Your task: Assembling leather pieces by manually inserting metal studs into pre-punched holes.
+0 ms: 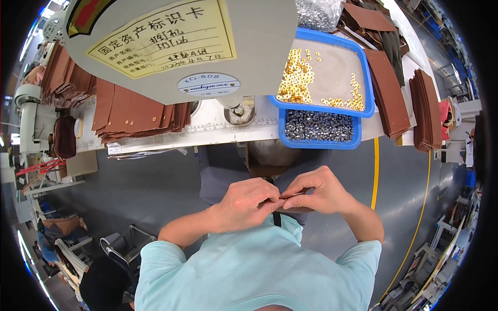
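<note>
My left hand [248,203] and my right hand [320,192] meet in front of my body, below the table edge. Both are closed, fingertips pinched together at one spot. Between them shows a thin, dark edge of something small; its kind is hidden by the fingers. Beyond my hands, a blue tray [369,88] holds many gold ring-shaped eyelets [295,78]. Partly beneath it, a second blue tray [321,145] contains small dark, shiny metal pieces [319,126]. Neither hand touches the trays.
A large off-white machine [264,46] with a yellow label overhangs the white table [207,132]. Stacked brown flat panels [135,109] lie left of it; more brown panels [389,98] lie right of the trays. A dark chair [127,243] stands behind on the left.
</note>
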The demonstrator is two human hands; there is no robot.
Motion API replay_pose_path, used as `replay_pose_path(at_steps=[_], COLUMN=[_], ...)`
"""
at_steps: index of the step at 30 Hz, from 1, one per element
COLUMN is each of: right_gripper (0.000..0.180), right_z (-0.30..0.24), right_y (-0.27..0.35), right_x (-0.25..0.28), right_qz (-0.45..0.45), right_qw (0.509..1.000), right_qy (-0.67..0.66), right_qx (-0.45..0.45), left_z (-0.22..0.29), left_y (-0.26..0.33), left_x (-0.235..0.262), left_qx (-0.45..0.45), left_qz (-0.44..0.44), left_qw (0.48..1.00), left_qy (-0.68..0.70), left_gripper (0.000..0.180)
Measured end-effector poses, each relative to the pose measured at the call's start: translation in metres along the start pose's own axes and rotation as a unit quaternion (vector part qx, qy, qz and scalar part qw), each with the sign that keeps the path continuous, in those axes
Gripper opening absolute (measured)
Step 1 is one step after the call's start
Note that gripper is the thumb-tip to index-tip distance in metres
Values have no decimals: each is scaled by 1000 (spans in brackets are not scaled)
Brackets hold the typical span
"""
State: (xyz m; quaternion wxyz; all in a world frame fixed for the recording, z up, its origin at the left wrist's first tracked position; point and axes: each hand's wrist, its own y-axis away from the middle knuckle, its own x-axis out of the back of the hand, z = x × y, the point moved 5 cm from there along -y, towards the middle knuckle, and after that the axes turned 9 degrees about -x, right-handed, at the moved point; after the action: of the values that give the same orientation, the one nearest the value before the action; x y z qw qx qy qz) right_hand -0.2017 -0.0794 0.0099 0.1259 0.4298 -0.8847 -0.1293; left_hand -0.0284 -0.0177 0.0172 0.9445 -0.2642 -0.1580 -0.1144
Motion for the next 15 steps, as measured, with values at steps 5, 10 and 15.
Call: replay_pose_path(at_steps=[5,10,15], right_gripper=[24,24,21], right_z=[-1,3,-8], right_y=[0,0,6], right_x=[1,-1,-12], right_qz=[8,25,157], right_qw=[999,997,927], right_qy=[18,55,255], right_qx=[29,42,226], left_z=[-4,-7,-6], left_y=[3,4,-2], left_x=[-1,0,2], left_qx=[50,95,180], left_qz=[-2,-14,24], left_qw=[997,995,980], left_qy=[57,32,80], left_gripper=[13,12,26])
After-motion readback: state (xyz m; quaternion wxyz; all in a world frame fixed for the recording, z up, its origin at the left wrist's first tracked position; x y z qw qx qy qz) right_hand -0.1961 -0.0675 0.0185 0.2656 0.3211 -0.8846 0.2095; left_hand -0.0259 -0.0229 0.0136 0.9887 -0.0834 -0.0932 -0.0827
